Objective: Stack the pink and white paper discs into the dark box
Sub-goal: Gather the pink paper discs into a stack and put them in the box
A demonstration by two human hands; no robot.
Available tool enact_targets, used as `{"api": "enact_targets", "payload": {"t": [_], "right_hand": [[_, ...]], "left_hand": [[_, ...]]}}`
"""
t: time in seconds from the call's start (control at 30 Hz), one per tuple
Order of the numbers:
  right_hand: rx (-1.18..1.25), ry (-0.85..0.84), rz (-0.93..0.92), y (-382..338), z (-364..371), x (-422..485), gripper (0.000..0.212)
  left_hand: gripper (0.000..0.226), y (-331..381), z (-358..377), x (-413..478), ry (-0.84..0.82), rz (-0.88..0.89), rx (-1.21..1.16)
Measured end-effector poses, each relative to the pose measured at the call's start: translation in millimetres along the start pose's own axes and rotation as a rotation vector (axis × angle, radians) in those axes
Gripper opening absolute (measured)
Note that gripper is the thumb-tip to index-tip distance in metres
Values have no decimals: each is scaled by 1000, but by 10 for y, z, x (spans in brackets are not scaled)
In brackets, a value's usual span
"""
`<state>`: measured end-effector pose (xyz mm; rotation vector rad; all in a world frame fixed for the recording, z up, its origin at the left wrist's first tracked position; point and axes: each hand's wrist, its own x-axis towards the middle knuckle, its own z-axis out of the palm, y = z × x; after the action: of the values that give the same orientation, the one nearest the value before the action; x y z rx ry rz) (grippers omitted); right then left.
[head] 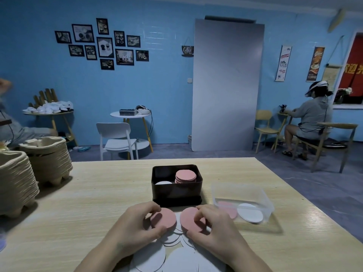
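Note:
The dark box (176, 195) stands on the table's middle, holding a tall stack of pink discs (185, 176) at its right and a low white disc pile (163, 182) at its left. Just in front of the box, my left hand (135, 226) pinches a pink disc (164, 219) and my right hand (212, 226) pinches another pink disc (189, 218). Both discs lie close side by side over several loose white discs (172, 252) spread on the table toward me.
A clear plastic tub (243, 193) to the right of the box holds pink and white discs. Stacks of pulp trays (45, 160) fill the table's left edge. Chairs, small tables and seated people are farther back in the room.

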<state>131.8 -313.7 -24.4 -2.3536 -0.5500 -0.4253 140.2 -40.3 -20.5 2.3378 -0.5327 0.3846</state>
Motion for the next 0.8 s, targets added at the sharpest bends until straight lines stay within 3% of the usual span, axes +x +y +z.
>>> {"api": "enact_targets", "payload": {"t": [0.2,0.47,0.8], "right_hand": [[3,-41,10,-30,24,22,38],[88,-144,-114,-133,110,64,64],[114,-97,-149,-86,127,56,38]], "left_hand": [[43,100,54,-37,33,43,-107],[61,154,143,-29,-36,165,77],[67,103,139,-29,-64,138,-14]]}}
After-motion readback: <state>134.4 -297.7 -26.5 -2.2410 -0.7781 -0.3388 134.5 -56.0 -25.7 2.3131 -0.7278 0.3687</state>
